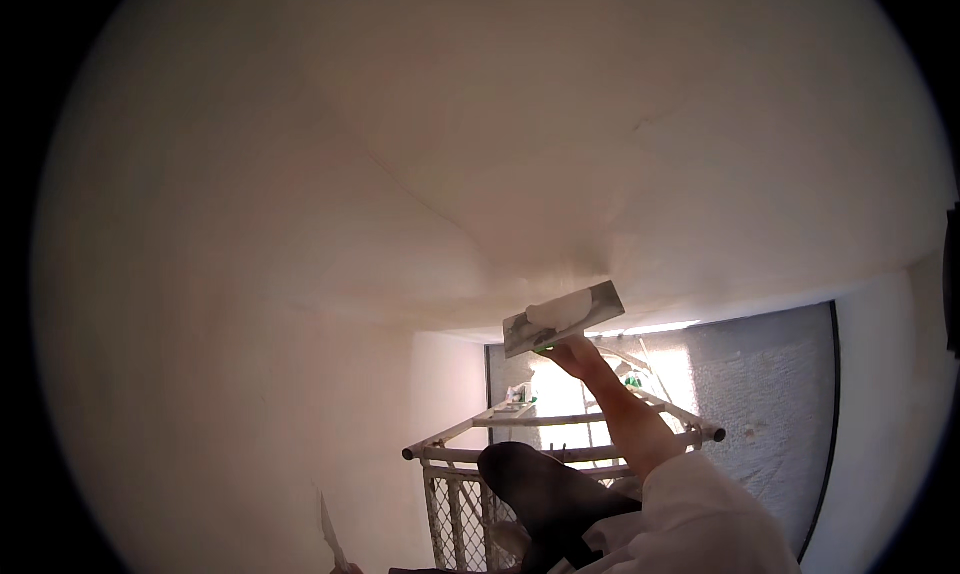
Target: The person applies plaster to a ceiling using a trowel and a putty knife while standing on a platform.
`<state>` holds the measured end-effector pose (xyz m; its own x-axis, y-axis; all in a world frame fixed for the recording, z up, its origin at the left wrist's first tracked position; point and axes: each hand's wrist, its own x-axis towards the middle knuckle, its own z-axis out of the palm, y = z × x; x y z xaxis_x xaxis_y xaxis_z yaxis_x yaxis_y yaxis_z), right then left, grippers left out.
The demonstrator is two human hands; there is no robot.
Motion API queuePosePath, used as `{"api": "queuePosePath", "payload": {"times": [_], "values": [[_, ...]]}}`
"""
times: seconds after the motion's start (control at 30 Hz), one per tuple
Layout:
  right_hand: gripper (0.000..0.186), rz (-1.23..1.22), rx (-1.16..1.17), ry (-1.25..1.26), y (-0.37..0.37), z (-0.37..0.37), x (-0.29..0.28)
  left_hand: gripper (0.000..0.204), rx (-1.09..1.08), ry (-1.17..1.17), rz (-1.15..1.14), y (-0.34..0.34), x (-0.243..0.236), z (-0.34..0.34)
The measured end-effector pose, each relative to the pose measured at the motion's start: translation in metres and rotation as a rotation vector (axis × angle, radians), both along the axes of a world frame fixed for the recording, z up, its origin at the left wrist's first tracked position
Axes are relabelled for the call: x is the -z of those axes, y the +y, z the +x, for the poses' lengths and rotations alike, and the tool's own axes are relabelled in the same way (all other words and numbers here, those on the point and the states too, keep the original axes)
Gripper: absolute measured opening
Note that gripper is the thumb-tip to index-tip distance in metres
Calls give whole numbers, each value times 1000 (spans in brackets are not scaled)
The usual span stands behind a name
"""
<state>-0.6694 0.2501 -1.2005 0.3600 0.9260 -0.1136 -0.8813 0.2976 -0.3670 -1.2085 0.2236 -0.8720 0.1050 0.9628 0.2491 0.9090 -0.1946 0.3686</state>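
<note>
My right hand (570, 356) is closed on a flat plastering trowel (607, 301), held out in front of the pale wall. A smooth lump of white plaster (562, 311) lies on the trowel's metal face. At the lower left, only a bit of my left hand (347, 569) comes into view, closed at the base of a thin blade (328, 527) that looks like a putty knife. The blade points upward beside the left wall surface; its handle is hidden by the hand and the lower edge.
A pale plastered surface (500, 124) with fine cracks fills the upper view. Below me stands a metal scaffold frame (590, 421) with a mesh panel (460, 519). Further down are a grey floor (770, 404) with a bright light patch, and small white-and-green items (518, 395).
</note>
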Motion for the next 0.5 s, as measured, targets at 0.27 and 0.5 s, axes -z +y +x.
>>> {"api": "queuePosePath", "payload": {"times": [0.27, 0.5], "values": [[46, -37, 280, 172, 35, 19, -63, 30, -56, 118, 19, -61, -94, 54], [42, 38, 347, 110, 51, 8, -230, 30, -54, -31, 38, -84, -103, 76]]}}
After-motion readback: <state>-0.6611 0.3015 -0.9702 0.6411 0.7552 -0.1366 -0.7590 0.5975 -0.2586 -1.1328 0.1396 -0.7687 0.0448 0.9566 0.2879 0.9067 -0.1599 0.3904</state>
